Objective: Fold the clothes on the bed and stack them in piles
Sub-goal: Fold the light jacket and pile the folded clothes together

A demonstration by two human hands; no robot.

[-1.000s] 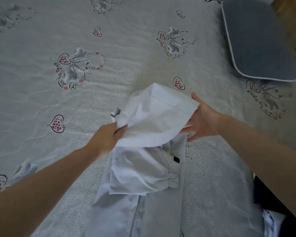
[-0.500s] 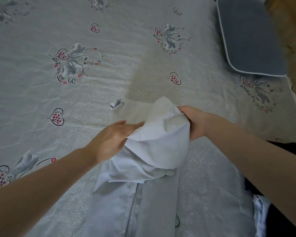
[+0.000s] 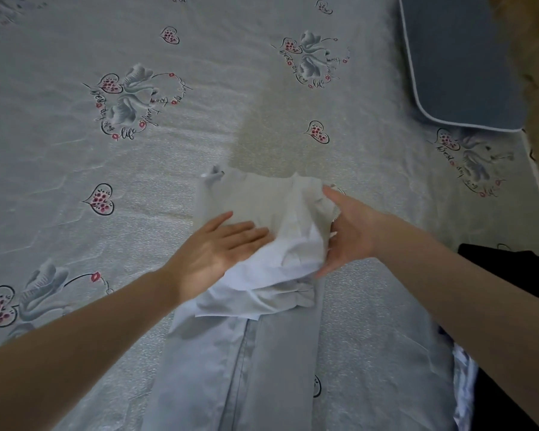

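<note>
In the head view, a pale shirt (image 3: 262, 244) is seen lying on the bed (image 3: 75, 181), its long axis running from the near edge away toward the far side, with the far end doubled back into a rumpled bundle. The left hand (image 3: 213, 253) is laid flat on that bundle, fingers straight and closing on nothing. The right hand (image 3: 349, 237) is set against the bundle's right edge with fingers extended; whether cloth is pinched there cannot be told through the blur. Both hands are about equally near the fold, which lies between them. A dark garment (image 3: 517, 275) is seen at the right. On the bedsheet print, the word "life" can be read.
</note>
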